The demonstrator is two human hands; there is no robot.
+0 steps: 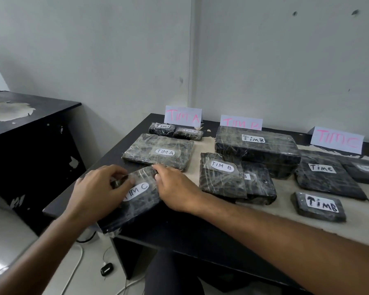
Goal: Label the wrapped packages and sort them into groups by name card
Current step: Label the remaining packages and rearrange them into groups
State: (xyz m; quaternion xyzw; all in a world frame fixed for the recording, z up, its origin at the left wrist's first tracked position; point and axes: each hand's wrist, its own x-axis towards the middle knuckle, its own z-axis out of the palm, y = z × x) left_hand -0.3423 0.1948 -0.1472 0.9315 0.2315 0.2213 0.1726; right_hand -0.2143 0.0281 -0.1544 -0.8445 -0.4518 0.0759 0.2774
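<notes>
Both hands are on one wrapped package (134,196) marked "TIM C", which lies at the near left corner of the dark table (179,228) and sticks out a little over the edge. The left hand (98,190) has its fingers curled on the left end of the package, and the thumb seems to press near the white label (136,190). The right hand (175,186) lies along the right side with fingers bent over the far edge. The wrapping looks like shiny plastic film, so I judge it is slippery, and the package seems flat and fairly stiff, not heavy. It is better to hold it by the two long sides. The TIM C card (337,140) stands far to the right, well apart, behind other packages.
</notes>
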